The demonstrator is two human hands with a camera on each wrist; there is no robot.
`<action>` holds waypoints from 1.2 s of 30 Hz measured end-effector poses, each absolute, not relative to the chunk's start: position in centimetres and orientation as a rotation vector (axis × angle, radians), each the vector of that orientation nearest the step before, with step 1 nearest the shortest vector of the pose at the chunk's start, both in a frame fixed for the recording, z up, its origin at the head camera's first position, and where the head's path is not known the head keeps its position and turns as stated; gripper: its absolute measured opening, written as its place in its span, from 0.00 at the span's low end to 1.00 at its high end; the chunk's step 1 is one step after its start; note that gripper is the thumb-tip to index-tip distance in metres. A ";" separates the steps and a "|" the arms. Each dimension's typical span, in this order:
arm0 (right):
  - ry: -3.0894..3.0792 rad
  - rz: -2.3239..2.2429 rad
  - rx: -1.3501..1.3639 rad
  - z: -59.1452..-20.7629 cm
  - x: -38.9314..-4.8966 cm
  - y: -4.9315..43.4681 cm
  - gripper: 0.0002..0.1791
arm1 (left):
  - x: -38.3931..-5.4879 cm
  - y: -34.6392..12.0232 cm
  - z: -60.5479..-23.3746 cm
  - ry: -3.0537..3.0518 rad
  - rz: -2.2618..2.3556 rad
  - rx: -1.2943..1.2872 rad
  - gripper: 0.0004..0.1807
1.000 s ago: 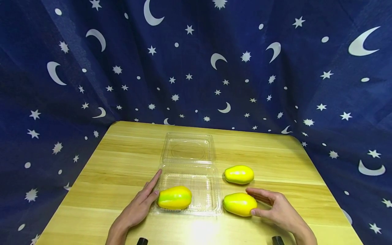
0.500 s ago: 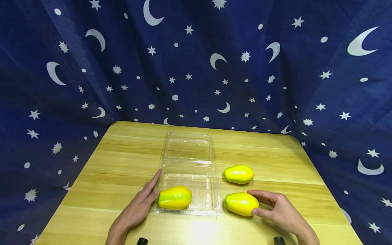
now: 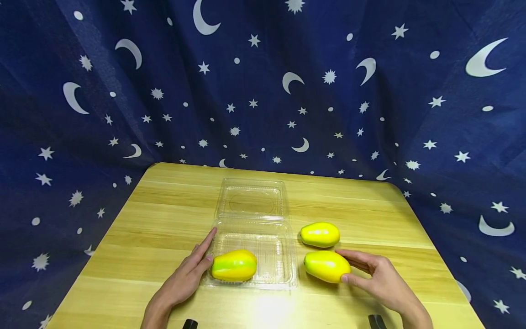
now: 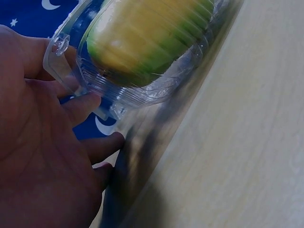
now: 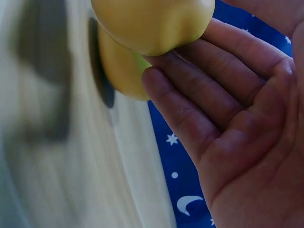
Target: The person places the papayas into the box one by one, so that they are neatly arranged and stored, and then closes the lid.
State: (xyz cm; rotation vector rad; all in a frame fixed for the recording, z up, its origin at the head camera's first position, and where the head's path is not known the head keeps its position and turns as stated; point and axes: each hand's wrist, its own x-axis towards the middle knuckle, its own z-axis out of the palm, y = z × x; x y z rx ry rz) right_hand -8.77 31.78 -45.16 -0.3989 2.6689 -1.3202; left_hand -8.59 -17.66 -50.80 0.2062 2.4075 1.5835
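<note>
A clear plastic clamshell box [image 3: 269,269] lies with its lid [image 3: 252,201] folded back. One yellow-green papaya [image 3: 235,266] sits in the base's front left, seen through the plastic in the left wrist view. My left hand [image 3: 185,278] rests against the box's left side, fingers extended, thumb at the rim close to that papaya. To the right of the box my right hand [image 3: 376,274] holds another papaya [image 3: 326,266] by its blunt end, between thumb and fingers. Beyond it lies a third papaya [image 3: 319,235] on the table. In the right wrist view the held papaya [image 5: 156,23] partly covers the third.
The wooden table [image 3: 164,205] carries the box and fruit. A dark blue curtain [image 3: 263,91] with moons and stars hangs behind it and on both sides. Dark camera ends [image 3: 190,324] show near both wrists at the bottom edge.
My right hand and its papaya have shifted slightly to the right, then farther from me, nearer the third papaya. My left hand and the box have stayed still.
</note>
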 end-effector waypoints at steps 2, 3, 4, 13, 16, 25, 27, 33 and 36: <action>2.684 -1.331 -0.398 -45.0 -8.8 31.6 0.29 | -8.6 -17.7 -50.8 2.408 1.579 0.205 0.33; 2.691 -1.334 -0.406 -44.9 -8.9 31.5 0.29 | -8.6 -17.7 -50.8 2.409 1.577 0.205 0.33; 2.694 -1.342 -0.415 -44.7 -8.9 31.4 0.29 | -8.6 -17.7 -50.8 2.410 1.576 0.206 0.33; 2.716 -1.390 -0.481 -43.8 -9.8 30.1 0.28 | -8.6 -17.6 -50.5 2.413 1.585 0.230 0.33; 2.722 -1.384 -0.493 -43.5 -10.2 29.7 0.29 | -8.6 -17.6 -50.5 2.410 1.586 0.229 0.33; 2.757 -1.370 -0.549 -42.6 -11.4 28.5 0.29 | -8.6 -17.7 -50.8 2.411 1.579 0.206 0.33; 2.758 -1.375 -0.559 -42.5 -11.6 28.3 0.29 | -8.6 -17.7 -50.8 2.409 1.579 0.207 0.33; 2.760 -1.378 -0.582 -42.0 -12.2 27.6 0.30 | -8.6 -17.7 -50.7 2.412 1.584 0.228 0.33; 2.760 -1.377 -0.585 -41.7 -12.4 27.2 0.30 | -8.6 -17.7 -50.7 2.412 1.590 0.233 0.33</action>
